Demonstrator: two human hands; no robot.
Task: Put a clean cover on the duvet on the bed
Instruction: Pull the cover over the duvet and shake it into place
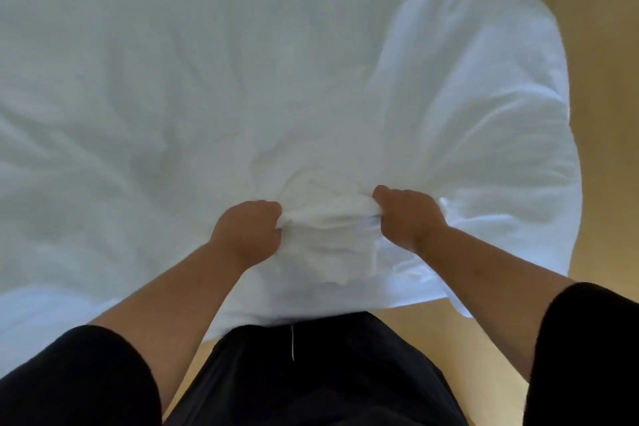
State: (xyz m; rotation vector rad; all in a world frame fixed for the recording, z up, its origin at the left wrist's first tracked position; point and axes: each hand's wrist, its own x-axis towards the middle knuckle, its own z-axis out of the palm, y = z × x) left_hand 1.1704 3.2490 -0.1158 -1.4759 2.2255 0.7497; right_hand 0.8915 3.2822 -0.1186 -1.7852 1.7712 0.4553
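Now left hand (247,233) and right hand (408,218) bunch white cover (242,79).

txt: none legible | labels/brands/nos/signs: none | white bedding (242,79): plain, no print or tag readable | black clothing (311,373): no logo readable

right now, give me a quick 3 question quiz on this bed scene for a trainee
1. True or false: both hands grip the white bedding.
2. Which colour are the person's sleeves? A) white B) black C) red
3. Fill in: the fabric is bunched ____ the two hands.

Key:
1. True: the left hand and right hand each clutch the white bedding.
2. B: black sleeves.
3. Between: the bunched fabric sits between the hands.
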